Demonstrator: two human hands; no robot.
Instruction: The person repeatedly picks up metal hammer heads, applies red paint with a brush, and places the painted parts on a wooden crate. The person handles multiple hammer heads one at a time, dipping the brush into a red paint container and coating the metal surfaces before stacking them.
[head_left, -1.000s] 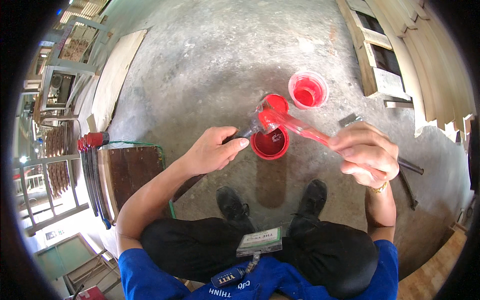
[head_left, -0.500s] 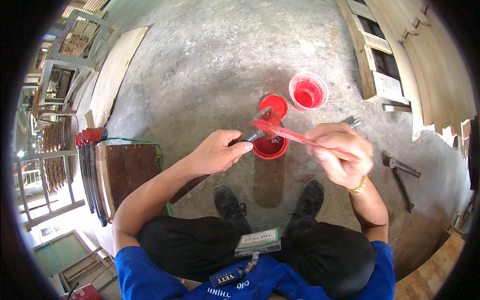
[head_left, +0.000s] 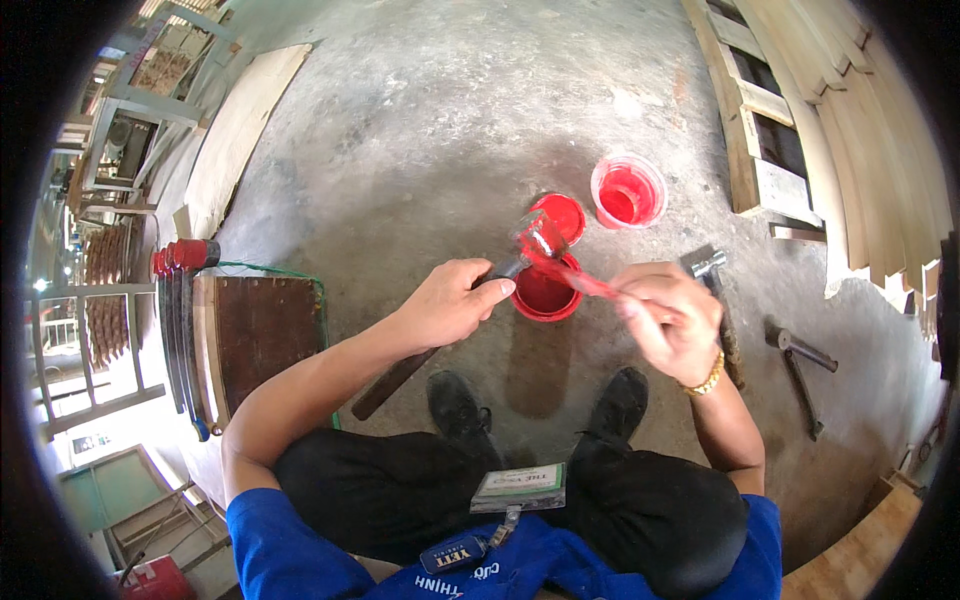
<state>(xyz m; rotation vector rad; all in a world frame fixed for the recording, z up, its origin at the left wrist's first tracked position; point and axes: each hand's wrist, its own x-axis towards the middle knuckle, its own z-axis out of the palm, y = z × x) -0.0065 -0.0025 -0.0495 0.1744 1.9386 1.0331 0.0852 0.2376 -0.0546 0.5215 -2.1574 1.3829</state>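
My left hand (head_left: 457, 301) grips a hammer by its dark handle, close below the head; the handle's free end sticks out toward the lower left. The hammer's head (head_left: 541, 233) is partly coated in wet red paint, with some metal showing. My right hand (head_left: 672, 318) pinches a red-smeared paintbrush (head_left: 585, 284), slightly blurred, whose tip touches or nearly touches the underside of the head. Directly beneath is a small can of red paint (head_left: 546, 315). Beyond it lies a round red lid (head_left: 567, 216), partly behind the hammer head.
A translucent tub (head_left: 655, 205) with red paint inside stands beyond the can. On the floor at right are a hammer (head_left: 708, 262) and another hammer (head_left: 806, 350). Several red-headed hammers (head_left: 190, 256) lean by a brown box (head_left: 265, 340) at left. Wooden boards (head_left: 850, 150) stand at far right.
The brush has moved from across the hammer head to its lower edge, and my right hand has shifted slightly left and down. The hammer head is turned somewhat.
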